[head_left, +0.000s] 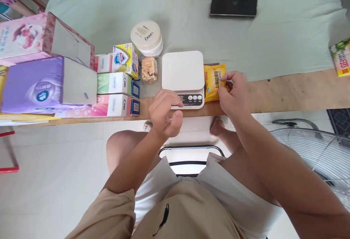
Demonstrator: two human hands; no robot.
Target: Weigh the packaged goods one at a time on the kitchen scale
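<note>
Gripping: right hand (235, 90) pinches yellow plastic packet (212, 83)
Empty left hand (164, 113) at flat white scale (183, 71); lifting would need firmness

A wide open stretch of pale green cloth (186, 23) spans the upper centre, interrupted right of centre by a black rectangular phone (233, 7); a hand could pass below it, above the flat white digital scale (182, 70). Another free lane runs right of centre, between the right hand (233, 91) and a green-and-yellow printed box (341, 56). A shiny yellow plastic packet (212, 84) crowds the scale's right side. Left of centre, a round cream plastic tub (147, 38) and a small clear-wrapped bundle (149, 70) narrow the way; farther left, a purple soft pack (35, 85) blocks it.
</note>
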